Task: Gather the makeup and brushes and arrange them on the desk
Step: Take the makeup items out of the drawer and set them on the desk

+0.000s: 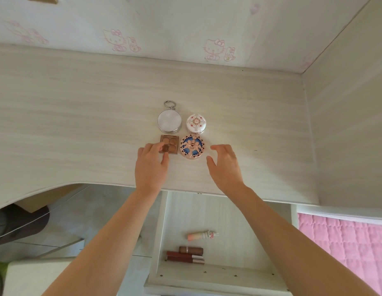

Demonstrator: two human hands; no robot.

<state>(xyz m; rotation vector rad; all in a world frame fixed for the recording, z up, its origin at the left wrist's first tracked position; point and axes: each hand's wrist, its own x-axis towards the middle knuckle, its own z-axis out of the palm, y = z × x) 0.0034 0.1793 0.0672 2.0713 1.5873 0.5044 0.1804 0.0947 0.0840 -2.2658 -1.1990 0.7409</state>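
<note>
Left hand [151, 165] touches square palette [169, 144] (lid print unreadable).

A home bedroom: cartoon-cat wallpaper [121, 40], pale wooden desk [79, 107], pink quilted bedding [343, 244] alongside.
</note>
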